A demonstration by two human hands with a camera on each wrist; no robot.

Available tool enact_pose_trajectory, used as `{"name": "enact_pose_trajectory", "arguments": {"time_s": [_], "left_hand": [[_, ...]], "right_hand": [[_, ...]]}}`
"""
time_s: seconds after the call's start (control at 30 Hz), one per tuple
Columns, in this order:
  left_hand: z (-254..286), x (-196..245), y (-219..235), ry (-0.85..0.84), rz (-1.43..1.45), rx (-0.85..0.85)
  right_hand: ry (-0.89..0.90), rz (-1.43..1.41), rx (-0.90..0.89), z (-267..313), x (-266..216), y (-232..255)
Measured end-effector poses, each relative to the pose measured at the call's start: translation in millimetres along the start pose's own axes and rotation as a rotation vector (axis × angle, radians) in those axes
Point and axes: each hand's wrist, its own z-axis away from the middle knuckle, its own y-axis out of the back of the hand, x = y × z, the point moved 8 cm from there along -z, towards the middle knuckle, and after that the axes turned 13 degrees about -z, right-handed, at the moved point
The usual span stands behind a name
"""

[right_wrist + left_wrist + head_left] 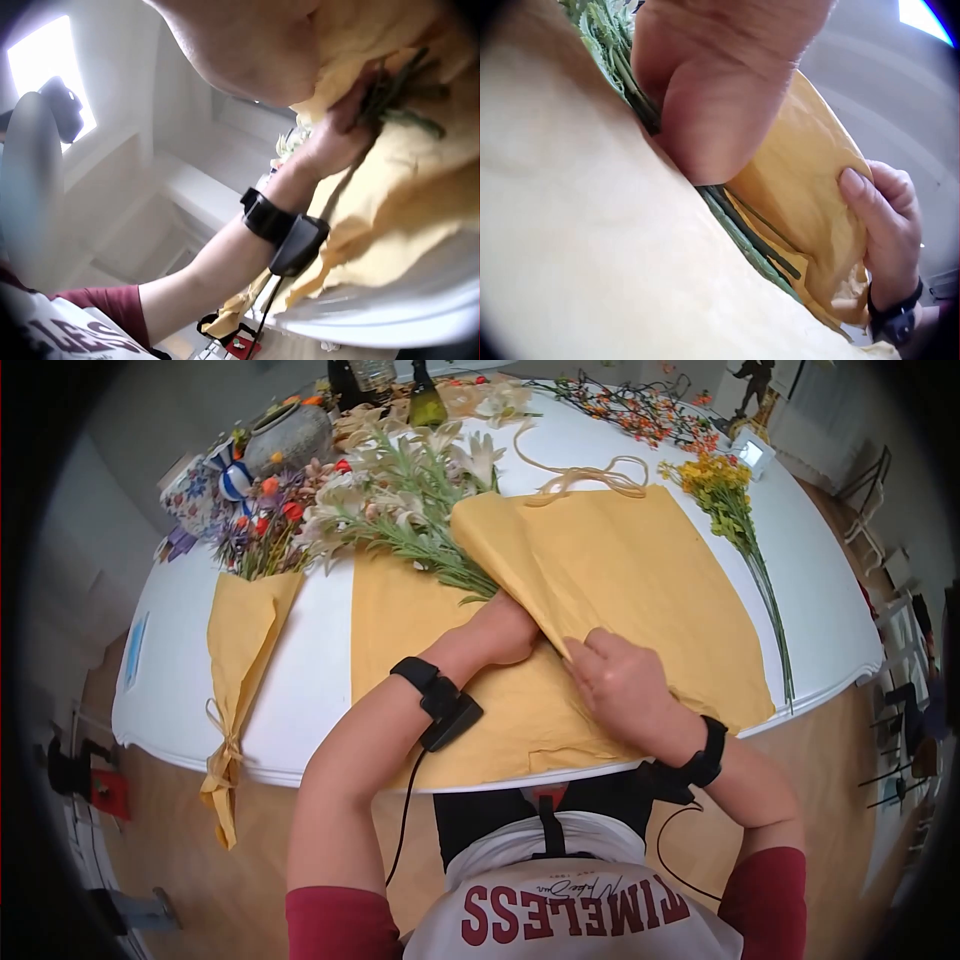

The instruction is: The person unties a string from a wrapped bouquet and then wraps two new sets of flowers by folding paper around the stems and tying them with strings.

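A bouquet of pale lilies and green foliage (415, 520) lies on a sheet of yellow wrapping paper (400, 630). My left hand (510, 628) reaches under the folded-over side of the sheet and grips the green stems (401, 94); its fingers are hidden by the paper in the head view. Cut stem ends (761, 251) stick out below that hand in the left wrist view. With thumb and fingers, my right hand (622, 678) pinches the paper's raised edge, just to the right of the left hand. The fold slants across the stems.
Left of the sheet lies a smaller yellow-wrapped bouquet (250, 630) tied with ribbon. Yellow flowers on long stems (745, 540) lie to the right. Behind are a loose ribbon (590, 478), berry branches (640, 410), a grey pot (287, 438) and a green bottle (427, 400).
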Motion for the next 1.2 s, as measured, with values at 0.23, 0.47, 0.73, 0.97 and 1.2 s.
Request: {"name": "enact_pose_trajectory", "arguments": {"time_s": [0.23, 0.47, 0.73, 0.97, 1.2], "left_hand": [[19, -22, 1, 0.175, 0.262, -0.042], [63, -15, 59, -0.056, -0.438, 0.371], [38, 7, 74, 0.067, -0.086, 0.273], [27, -11, 13, 0.076, -0.003, -0.045], [28, -14, 11, 0.151, 0.022, -0.183]], "right_hand": [[0.044, 0.125, -0.153, 12, -13, -59], [0.053, 0.074, -0.140, 12, -15, -61], [0.084, 0.100, -0.134, 9, -20, -65], [0.092, 0.147, -0.242, 20, -26, -75], [0.086, 0.200, -0.512, 39, -49, -20]]}}
